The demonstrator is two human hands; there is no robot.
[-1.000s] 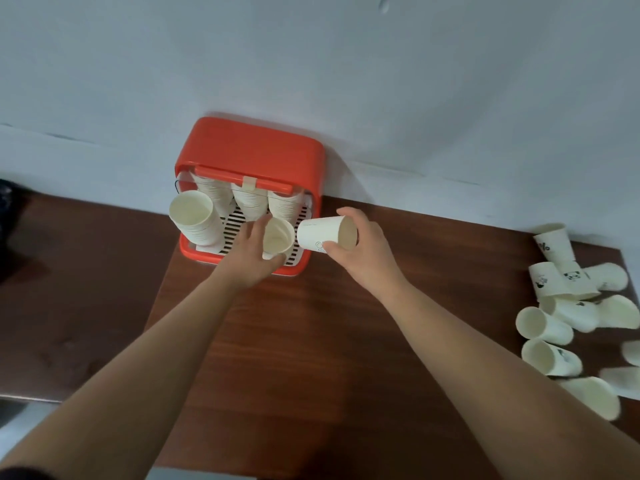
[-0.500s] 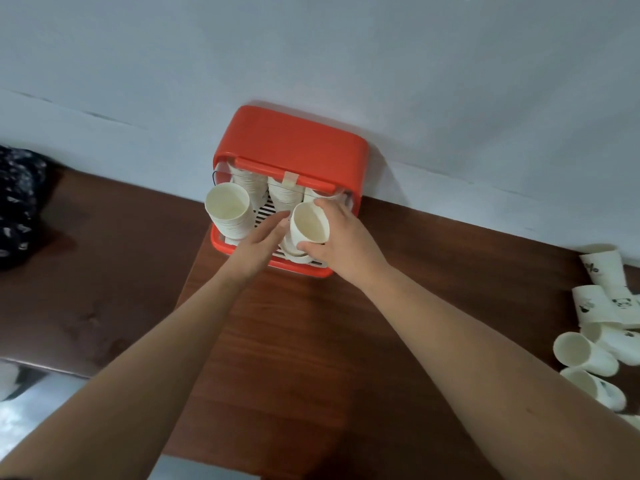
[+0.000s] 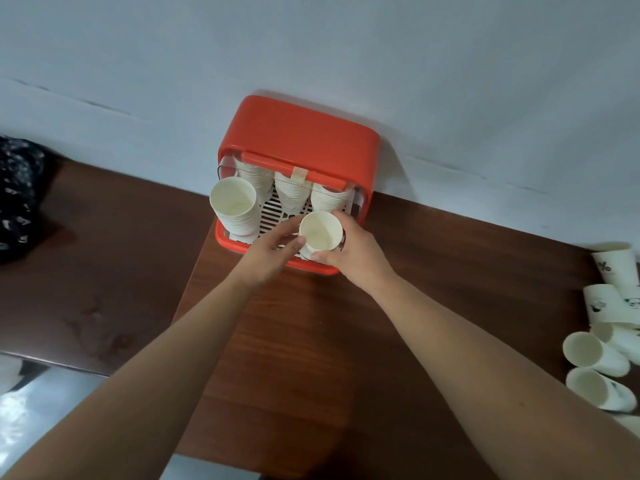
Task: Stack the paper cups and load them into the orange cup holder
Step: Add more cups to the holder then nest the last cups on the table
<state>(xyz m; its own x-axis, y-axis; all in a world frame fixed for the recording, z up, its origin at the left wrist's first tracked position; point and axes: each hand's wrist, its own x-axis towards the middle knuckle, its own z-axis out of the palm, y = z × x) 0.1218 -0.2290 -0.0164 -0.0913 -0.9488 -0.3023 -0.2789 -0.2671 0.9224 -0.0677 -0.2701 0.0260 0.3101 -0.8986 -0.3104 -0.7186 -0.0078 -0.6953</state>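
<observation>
A smooth, glossy plastic shell is seen on the rounded orange cup holder [image 3: 301,133], and soft highlights are caught along its edges. Its white slotted grate [image 3: 273,213] appears to be moulded in plastic. The cream paper cup [image 3: 320,233] at the front is formed of thin matt paper, and the same paper is seen in the stacked white cups [image 3: 239,220] and the loose printed cups [image 3: 588,355]. The dark reddish-brown table [image 3: 311,341] is finished as fine-grained wood with a low sheen. The pale wall [image 3: 311,46] is painted matt and marked by hairline cracks. A dark speckled cloth [image 3: 17,192] and a shiny, reflective metal surface [image 3: 41,396] are seen at the left.
</observation>
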